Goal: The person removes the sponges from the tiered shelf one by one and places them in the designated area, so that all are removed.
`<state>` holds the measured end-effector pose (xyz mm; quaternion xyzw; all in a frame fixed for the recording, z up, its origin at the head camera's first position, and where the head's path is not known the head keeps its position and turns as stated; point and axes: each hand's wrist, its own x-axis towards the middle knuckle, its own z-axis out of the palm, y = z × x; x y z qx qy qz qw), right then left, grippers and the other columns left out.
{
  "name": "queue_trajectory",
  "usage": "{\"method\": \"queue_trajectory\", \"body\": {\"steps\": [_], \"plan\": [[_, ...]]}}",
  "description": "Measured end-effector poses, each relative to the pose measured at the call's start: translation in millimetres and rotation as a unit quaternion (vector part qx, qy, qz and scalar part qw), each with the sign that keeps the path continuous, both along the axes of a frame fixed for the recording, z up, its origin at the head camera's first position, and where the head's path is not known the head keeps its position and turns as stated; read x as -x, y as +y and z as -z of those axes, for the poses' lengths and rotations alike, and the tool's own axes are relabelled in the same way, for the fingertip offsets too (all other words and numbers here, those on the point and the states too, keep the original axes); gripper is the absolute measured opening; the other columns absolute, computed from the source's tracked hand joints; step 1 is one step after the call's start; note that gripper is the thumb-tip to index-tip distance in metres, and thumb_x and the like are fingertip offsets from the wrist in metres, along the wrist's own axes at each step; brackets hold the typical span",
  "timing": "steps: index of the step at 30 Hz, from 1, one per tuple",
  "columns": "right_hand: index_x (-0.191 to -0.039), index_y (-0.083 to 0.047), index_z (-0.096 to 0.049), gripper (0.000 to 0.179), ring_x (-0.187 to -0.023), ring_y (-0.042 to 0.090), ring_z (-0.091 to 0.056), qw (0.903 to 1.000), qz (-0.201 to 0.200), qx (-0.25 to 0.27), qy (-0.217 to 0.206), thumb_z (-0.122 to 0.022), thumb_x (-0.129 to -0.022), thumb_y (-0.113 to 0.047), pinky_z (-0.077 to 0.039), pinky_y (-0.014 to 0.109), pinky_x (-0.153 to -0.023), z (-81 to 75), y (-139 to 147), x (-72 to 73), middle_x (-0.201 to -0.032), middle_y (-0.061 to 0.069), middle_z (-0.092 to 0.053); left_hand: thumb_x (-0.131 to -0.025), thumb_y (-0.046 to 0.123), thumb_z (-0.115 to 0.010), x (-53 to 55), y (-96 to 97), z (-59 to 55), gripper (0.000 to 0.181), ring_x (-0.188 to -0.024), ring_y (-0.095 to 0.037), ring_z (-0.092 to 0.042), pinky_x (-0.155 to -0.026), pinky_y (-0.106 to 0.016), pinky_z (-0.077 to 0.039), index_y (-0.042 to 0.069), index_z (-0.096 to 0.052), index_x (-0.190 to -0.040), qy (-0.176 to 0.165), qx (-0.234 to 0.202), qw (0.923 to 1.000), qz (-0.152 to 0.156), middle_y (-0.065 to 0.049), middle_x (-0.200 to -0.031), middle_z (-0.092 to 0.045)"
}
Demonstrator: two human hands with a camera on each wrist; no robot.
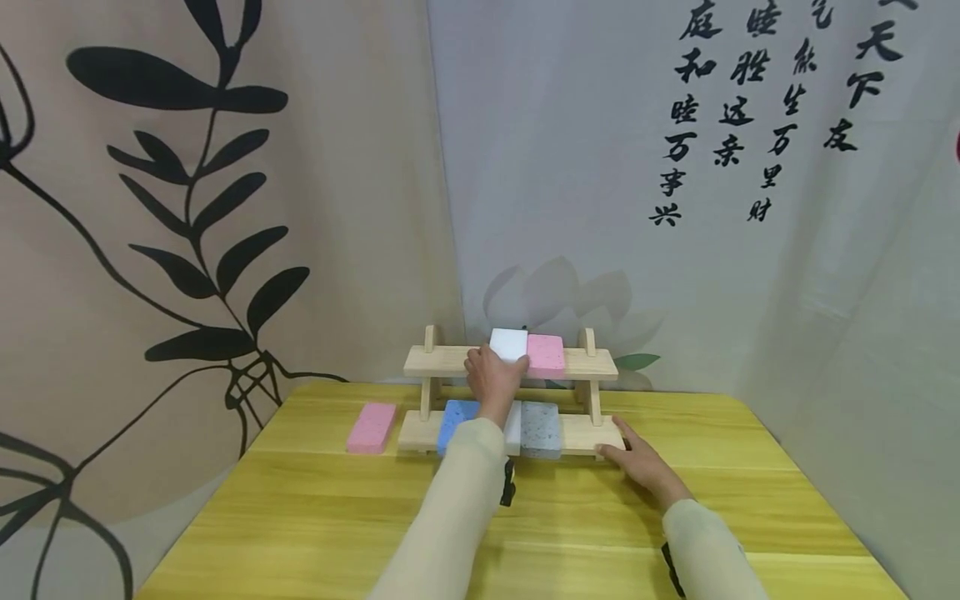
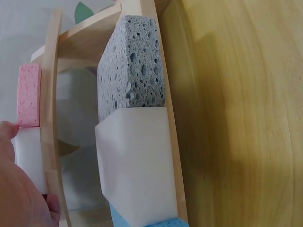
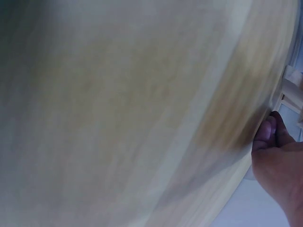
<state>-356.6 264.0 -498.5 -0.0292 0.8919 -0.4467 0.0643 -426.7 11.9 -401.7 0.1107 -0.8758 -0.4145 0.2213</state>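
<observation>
A two-tier wooden rack (image 1: 585, 433) stands at the back of the table. My left hand (image 1: 495, 383) grips a white melamine sponge (image 1: 508, 342) on the upper shelf, thumb on its right side and fingers on its left. Close against that sponge's right side stands a pink sponge (image 1: 546, 357). On the lower shelf a blue sponge (image 1: 455, 419), a second white sponge (image 2: 137, 161) and a grey sponge with large pores (image 1: 540, 429) stand in a row, partly behind my left forearm. My right hand (image 1: 641, 464) holds the lower shelf's right end, thumb at the front edge.
Another pink sponge (image 1: 371, 427) lies on the yellow wood-grain table (image 1: 585, 542), left of the rack. Behind the table hangs a cloth backdrop (image 1: 360, 208) printed with dark leaves and writing.
</observation>
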Motion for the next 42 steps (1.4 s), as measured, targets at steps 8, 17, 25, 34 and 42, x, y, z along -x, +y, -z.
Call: {"method": "queue_trajectory", "body": {"steps": [8, 17, 25, 34, 42], "plan": [[-0.160, -0.012, -0.007, 0.091, -0.144, 0.051, -0.012, 1.0000, -0.001, -0.005, -0.006, -0.058, -0.095, -0.051, -0.014, 0.067, -0.112, 0.3, 0.2, 1.2, -0.160, 0.029, -0.010, -0.077, 0.043, -0.081, 1.6, -5.8, 3.0, 0.072, -0.108, -0.032, -0.049, -0.091, -0.043, -0.047, -0.005, -0.055, -0.125, 0.002, -0.021, 0.9998, 0.001, -0.020, -0.119, -0.051], [-0.160, -0.012, -0.006, 0.093, -0.145, 0.049, -0.011, 0.9998, -0.009, 0.002, -0.017, -0.059, -0.095, -0.051, -0.016, 0.064, -0.114, -1.1, 6.8, 0.2, -0.160, 0.029, -0.009, -0.075, 0.036, -0.083, 1.8, -15.4, -2.7, 0.063, -0.104, -0.034, -0.048, -0.087, -0.045, -0.046, -0.006, -0.059, -0.116, 0.054, -0.037, 0.9978, 0.005, -0.021, -0.112, -0.051], [-0.160, -0.012, -0.005, 0.095, -0.144, 0.050, -0.011, 0.9997, -0.011, -0.010, -0.020, -0.059, -0.094, -0.054, -0.016, 0.065, -0.113, -0.6, 13.0, 1.5, -0.160, 0.029, -0.009, -0.075, 0.036, -0.083, -2.5, -28.1, -13.4, 0.068, -0.107, -0.034, -0.049, -0.087, -0.044, -0.046, -0.006, -0.058, -0.121, 0.056, -0.042, 0.9975, 0.005, -0.020, -0.114, -0.052], [-0.160, -0.012, -0.005, 0.092, -0.145, 0.049, -0.009, 0.9996, -0.010, -0.018, -0.021, -0.057, -0.096, -0.054, -0.013, 0.065, -0.113, 1.8, 7.0, 4.0, -0.161, 0.028, -0.007, -0.075, 0.037, -0.083, -5.0, -49.4, -23.5, 0.072, -0.112, -0.035, -0.048, -0.092, -0.044, -0.044, -0.007, -0.056, -0.125, 0.067, -0.030, 0.9972, 0.010, -0.022, -0.120, -0.052], [-0.160, -0.011, -0.006, 0.092, -0.144, 0.050, -0.011, 0.9996, -0.012, -0.015, -0.019, -0.057, -0.096, -0.053, -0.014, 0.065, -0.113, 2.7, 1.1, 3.9, -0.161, 0.028, -0.007, -0.076, 0.038, -0.082, -8.9, -74.5, -39.6, 0.073, -0.111, -0.036, -0.047, -0.091, -0.046, -0.044, -0.008, -0.056, -0.126, 0.084, -0.030, 0.9959, 0.016, -0.023, -0.118, -0.052]]}}
